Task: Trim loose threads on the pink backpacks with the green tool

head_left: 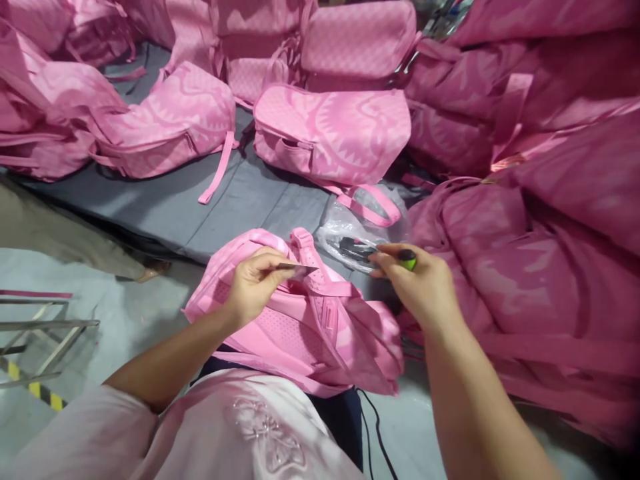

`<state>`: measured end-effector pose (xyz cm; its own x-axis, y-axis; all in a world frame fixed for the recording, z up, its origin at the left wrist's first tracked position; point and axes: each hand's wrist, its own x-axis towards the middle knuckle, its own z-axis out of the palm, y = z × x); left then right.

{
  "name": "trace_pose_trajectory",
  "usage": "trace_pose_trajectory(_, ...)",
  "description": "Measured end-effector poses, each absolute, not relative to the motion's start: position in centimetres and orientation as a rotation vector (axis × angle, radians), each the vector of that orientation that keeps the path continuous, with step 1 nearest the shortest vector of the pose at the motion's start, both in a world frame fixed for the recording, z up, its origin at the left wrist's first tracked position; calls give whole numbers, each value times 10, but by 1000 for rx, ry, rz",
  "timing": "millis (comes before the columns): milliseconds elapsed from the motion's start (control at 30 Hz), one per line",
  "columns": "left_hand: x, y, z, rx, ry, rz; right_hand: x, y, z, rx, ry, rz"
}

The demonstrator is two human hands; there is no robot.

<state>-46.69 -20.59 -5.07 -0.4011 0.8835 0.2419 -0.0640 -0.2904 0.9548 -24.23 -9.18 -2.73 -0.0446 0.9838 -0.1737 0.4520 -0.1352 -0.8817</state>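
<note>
A pink backpack (290, 327) lies across my lap, its mesh back panel and straps facing up. Above it, my left hand (255, 283) pinches a thin dark card (299, 270) between thumb and fingers. My right hand (420, 280) is closed around a tool with a green and black handle (407, 259); the tool's other end is hidden. The fingertips of that hand are at the edge of a clear plastic bag (335, 223) holding small black pieces (355, 249). Whether they touch the bag I cannot tell.
Several more pink backpacks, including one patterned backpack (335, 133), rest on the grey-covered table (210, 220). A tall heap of pink bags (525, 267) rises on the right. At left are a metal frame (50, 327) and another person's leg (65, 227). Black cables (375, 427) hang below.
</note>
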Motion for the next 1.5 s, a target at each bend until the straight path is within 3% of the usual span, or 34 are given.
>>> trace_pose_trajectory(200,-453,-215,-52,1039,1255,1710,-283,-168,3,-923,-2015,1104)
trace_pose_trajectory(333,-484,-237,-60,1607,1477,1710,-284,-170,-6,-979,-2063,731)
trace_pose_trajectory(433,-522,-259,-79,2020,1951,1500,-285,-165,-13,-973,-2155,486)
trace_pose_trajectory(567,-550,-276,-113,1902,2202,1080,-314,-168,-16,-1049,-2550,306)
trace_pose_trajectory(800,-550,-276,-138,1893,2159,1209,-382,-170,-30,-1129,-3196,355)
trace_pose_trajectory(1000,-553,-276,-147,1897,2105,1239,-395,-162,-49,-1125,-3240,337)
trace_pose_trajectory(1300,-557,-277,-145,1708,2106,1109,-393,-178,-32,-1183,-3216,254)
trace_pose_trajectory(1500,-567,-275,-139,1555,2056,1018,-422,-168,-27,-868,-3179,430)
